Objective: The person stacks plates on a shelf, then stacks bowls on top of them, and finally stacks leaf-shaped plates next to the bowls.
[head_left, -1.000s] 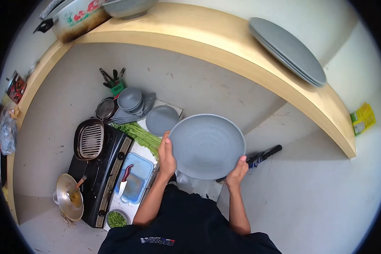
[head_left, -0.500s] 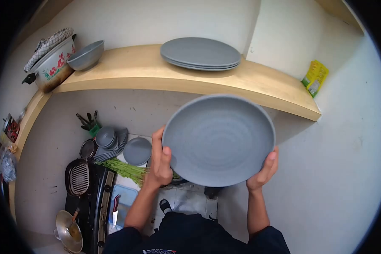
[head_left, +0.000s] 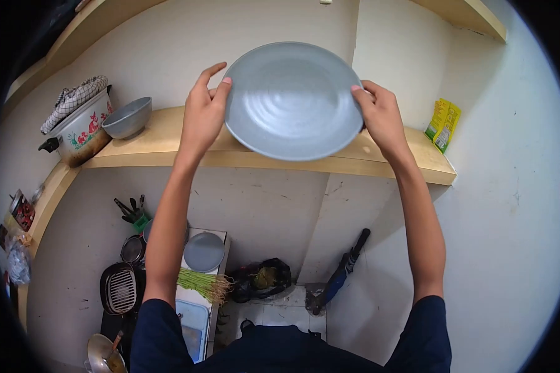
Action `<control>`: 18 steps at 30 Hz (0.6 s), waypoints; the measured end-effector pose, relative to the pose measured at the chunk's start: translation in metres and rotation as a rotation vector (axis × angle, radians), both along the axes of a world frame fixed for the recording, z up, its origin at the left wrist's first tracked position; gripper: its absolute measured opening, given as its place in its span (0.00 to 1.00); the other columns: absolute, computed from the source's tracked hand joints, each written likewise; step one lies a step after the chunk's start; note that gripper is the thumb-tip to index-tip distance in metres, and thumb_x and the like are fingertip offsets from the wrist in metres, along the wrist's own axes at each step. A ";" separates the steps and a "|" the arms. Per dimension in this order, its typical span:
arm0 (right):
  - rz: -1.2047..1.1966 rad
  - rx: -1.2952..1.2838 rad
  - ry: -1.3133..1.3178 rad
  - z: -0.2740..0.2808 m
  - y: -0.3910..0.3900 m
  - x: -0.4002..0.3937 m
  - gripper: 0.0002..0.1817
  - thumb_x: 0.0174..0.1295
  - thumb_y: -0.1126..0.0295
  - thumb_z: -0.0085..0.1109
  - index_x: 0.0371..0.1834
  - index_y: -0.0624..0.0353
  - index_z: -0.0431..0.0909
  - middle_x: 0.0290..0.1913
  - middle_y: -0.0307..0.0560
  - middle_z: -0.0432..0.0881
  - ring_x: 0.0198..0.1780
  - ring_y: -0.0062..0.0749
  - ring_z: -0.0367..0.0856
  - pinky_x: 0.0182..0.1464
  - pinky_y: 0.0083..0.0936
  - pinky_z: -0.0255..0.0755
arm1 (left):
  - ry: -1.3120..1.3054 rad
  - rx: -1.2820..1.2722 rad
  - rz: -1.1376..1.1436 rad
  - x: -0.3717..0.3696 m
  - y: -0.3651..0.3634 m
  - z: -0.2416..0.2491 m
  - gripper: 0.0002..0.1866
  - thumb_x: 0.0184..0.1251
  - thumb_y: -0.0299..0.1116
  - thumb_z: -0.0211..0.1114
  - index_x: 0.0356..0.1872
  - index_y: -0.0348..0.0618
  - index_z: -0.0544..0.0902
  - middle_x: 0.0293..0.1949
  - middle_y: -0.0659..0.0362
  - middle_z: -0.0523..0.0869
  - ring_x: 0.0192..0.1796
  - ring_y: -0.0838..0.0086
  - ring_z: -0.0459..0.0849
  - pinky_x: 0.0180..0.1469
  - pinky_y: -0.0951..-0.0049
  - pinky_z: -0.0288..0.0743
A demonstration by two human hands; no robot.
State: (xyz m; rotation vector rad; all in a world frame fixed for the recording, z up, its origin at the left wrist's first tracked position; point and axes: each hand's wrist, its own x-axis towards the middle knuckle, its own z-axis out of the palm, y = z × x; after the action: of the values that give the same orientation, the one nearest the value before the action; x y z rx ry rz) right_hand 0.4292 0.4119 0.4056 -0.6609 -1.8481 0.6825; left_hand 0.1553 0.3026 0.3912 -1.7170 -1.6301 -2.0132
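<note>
A large round grey plate [head_left: 295,99] is raised in front of the wooden shelf [head_left: 267,158], its face tilted toward me. My left hand [head_left: 206,118] grips its left rim, thumb on the upper face and the index finger sticking outward. On the opposite rim, my right hand [head_left: 382,118] has its thumb on top and its other fingers behind. The plate blocks the part of the shelf where a stack of plates stood in the earlier view. A grey bowl [head_left: 129,118] rests on the shelf, left of my left hand.
A floral pot [head_left: 87,127] with a checked cloth stands at the shelf's left; a yellow packet [head_left: 443,124] leans at its right end. Below are a grill pan [head_left: 121,289], a wok [head_left: 98,354], green vegetables [head_left: 199,281], another grey plate [head_left: 204,252], a black bag [head_left: 279,276] and an umbrella [head_left: 339,276].
Both hands have lifted the plate up and away from me, from below the shelf to in front of it. The plate now covers the stack, and my arms are stretched farther out.
</note>
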 end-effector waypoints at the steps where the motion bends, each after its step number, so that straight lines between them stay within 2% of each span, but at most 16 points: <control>1: -0.038 0.034 -0.055 0.004 0.014 -0.006 0.20 0.75 0.64 0.54 0.52 0.75 0.81 0.24 0.43 0.81 0.23 0.24 0.75 0.32 0.27 0.71 | 0.030 -0.029 0.045 -0.009 0.007 0.006 0.21 0.79 0.37 0.57 0.63 0.30 0.79 0.33 0.47 0.90 0.37 0.71 0.88 0.47 0.67 0.79; 2: -0.074 0.068 -0.109 0.008 0.026 -0.012 0.19 0.73 0.66 0.56 0.51 0.76 0.82 0.21 0.42 0.80 0.20 0.23 0.73 0.28 0.27 0.70 | 0.049 -0.103 0.062 -0.017 0.013 0.010 0.22 0.78 0.37 0.58 0.63 0.30 0.79 0.33 0.47 0.90 0.37 0.71 0.88 0.47 0.67 0.79; 3: -0.096 0.028 -0.183 0.014 0.036 -0.014 0.21 0.68 0.64 0.60 0.51 0.77 0.83 0.28 0.52 0.85 0.29 0.32 0.84 0.37 0.31 0.77 | 0.070 -0.179 0.080 -0.025 0.020 0.014 0.22 0.76 0.37 0.60 0.62 0.30 0.80 0.32 0.47 0.91 0.37 0.71 0.88 0.46 0.67 0.79; 6: -0.192 0.138 -0.320 0.010 0.067 -0.027 0.24 0.67 0.63 0.61 0.54 0.78 0.82 0.40 0.63 0.89 0.42 0.46 0.90 0.49 0.37 0.81 | 0.157 -0.356 0.112 -0.053 0.038 0.016 0.22 0.72 0.38 0.63 0.58 0.29 0.83 0.33 0.47 0.91 0.36 0.69 0.89 0.44 0.67 0.80; 9: -0.211 0.137 -0.498 0.009 0.084 -0.038 0.25 0.68 0.62 0.63 0.56 0.78 0.81 0.35 0.55 0.87 0.34 0.32 0.84 0.43 0.32 0.78 | 0.211 -0.417 0.129 -0.066 0.048 0.011 0.22 0.70 0.38 0.66 0.56 0.29 0.85 0.32 0.48 0.91 0.35 0.69 0.89 0.43 0.67 0.80; 12: -0.215 0.114 -0.621 0.011 0.089 -0.043 0.25 0.68 0.63 0.63 0.57 0.78 0.81 0.37 0.56 0.87 0.34 0.33 0.84 0.41 0.31 0.79 | 0.238 -0.493 0.125 -0.072 0.053 0.009 0.21 0.68 0.37 0.68 0.53 0.28 0.86 0.31 0.48 0.90 0.34 0.68 0.89 0.43 0.66 0.81; 15: -0.180 0.072 -0.627 0.011 0.089 -0.043 0.24 0.68 0.63 0.63 0.57 0.76 0.81 0.38 0.56 0.87 0.34 0.32 0.83 0.40 0.31 0.78 | 0.278 -0.557 0.135 -0.073 0.055 0.007 0.19 0.67 0.37 0.69 0.49 0.28 0.88 0.30 0.47 0.90 0.33 0.67 0.89 0.43 0.65 0.82; 18: -0.162 0.028 -0.661 0.010 0.088 -0.042 0.24 0.65 0.63 0.62 0.56 0.74 0.82 0.43 0.65 0.89 0.46 0.48 0.90 0.55 0.41 0.80 | 0.356 -0.581 0.169 -0.072 0.058 0.011 0.19 0.66 0.37 0.70 0.46 0.28 0.88 0.30 0.47 0.90 0.32 0.67 0.89 0.41 0.64 0.81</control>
State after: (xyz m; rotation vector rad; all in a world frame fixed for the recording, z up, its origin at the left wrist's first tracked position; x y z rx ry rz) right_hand 0.3871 0.5003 0.4156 -1.0970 -2.3591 0.3449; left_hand 0.0829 0.3603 0.4022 -1.8595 -2.2547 -1.1321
